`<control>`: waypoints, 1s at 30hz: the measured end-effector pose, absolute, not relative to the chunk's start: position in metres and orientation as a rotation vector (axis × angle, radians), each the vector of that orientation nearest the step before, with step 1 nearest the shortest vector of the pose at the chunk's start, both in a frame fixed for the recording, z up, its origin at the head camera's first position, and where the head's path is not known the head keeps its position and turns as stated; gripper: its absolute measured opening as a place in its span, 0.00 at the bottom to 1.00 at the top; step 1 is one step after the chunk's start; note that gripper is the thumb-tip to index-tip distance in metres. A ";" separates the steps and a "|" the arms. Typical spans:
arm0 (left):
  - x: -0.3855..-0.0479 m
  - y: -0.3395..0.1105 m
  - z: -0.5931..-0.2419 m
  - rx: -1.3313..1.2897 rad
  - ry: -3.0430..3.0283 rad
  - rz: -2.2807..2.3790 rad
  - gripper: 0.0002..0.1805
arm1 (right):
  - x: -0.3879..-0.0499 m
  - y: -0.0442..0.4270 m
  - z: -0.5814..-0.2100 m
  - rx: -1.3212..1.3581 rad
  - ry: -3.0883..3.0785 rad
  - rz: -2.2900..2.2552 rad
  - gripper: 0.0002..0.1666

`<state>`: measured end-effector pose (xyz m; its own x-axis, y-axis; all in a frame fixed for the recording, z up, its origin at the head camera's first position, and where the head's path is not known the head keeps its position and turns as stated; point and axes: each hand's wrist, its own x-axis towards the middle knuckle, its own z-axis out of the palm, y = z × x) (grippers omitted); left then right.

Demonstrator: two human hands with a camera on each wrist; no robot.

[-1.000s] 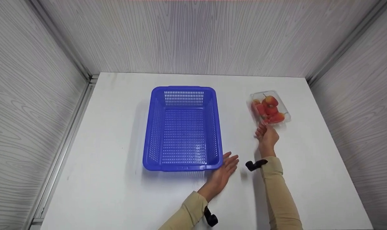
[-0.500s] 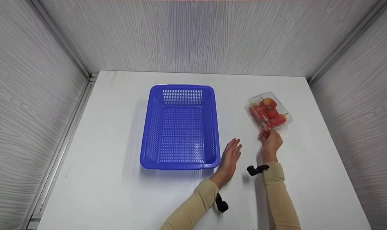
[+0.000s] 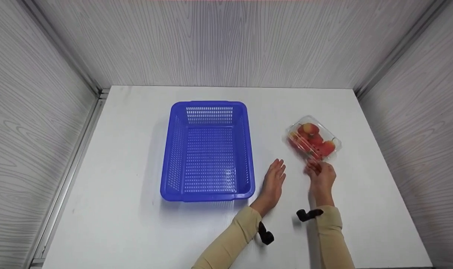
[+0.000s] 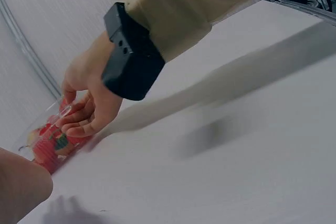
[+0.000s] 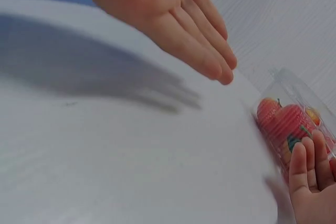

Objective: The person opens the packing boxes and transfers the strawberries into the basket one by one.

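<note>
A clear plastic clamshell box (image 3: 326, 131) of red-and-yellow, pear-like fruits (image 3: 315, 140) sits on the right of the table, turned at a slant. My right hand (image 3: 321, 181) pinches the box's near edge between thumb and fingers; the left wrist view shows this hand (image 4: 94, 90) at the box's lip. With fingers straight and together, my left hand (image 3: 273, 185) holds nothing. It is between the blue basket and the box, close to the basket's near right corner. In the right wrist view the left hand (image 5: 178, 30) appears above the tabletop, apart from the box (image 5: 286, 85).
A blue perforated plastic basket (image 3: 207, 197) stands left of the hands, with nothing inside. The white table (image 3: 118, 157) is enclosed by wood-grain panels at the back and both sides. Black wrist cameras (image 3: 265, 234) stick out from the sleeves.
My right hand has pulled the fruit box toward me, and the box has turned on the table. My left hand has moved from the basket's near right corner forward and rightward.
</note>
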<state>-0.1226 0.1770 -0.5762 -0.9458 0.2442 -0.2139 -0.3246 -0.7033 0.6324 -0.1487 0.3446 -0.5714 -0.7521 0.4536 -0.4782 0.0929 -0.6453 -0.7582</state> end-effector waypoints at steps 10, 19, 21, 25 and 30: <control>-0.119 0.173 -0.578 -0.183 0.936 2.682 0.31 | -0.114 0.370 -0.573 -0.748 -1.335 2.674 0.11; -0.116 0.173 -0.577 -0.227 0.907 2.678 0.33 | -0.099 0.393 -0.585 -0.495 -1.452 2.753 0.15; -0.115 0.173 -0.578 -0.233 0.888 2.682 0.33 | -0.097 0.396 -0.588 -0.462 -1.510 2.746 0.17; -0.112 0.171 -0.580 -0.264 0.845 2.688 0.33 | -0.097 0.401 -0.590 -0.413 -1.618 2.720 0.20; -0.107 0.168 -0.577 -0.283 0.772 2.715 0.32 | -0.103 0.404 -0.587 -0.439 -1.664 2.661 0.22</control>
<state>-0.1067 0.1680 -0.5767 -0.9346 0.2338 -0.2681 -0.3399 -0.8094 0.4789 -0.1035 0.4036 -0.5867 -0.9613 0.1223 -0.2469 0.1684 -0.4486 -0.8777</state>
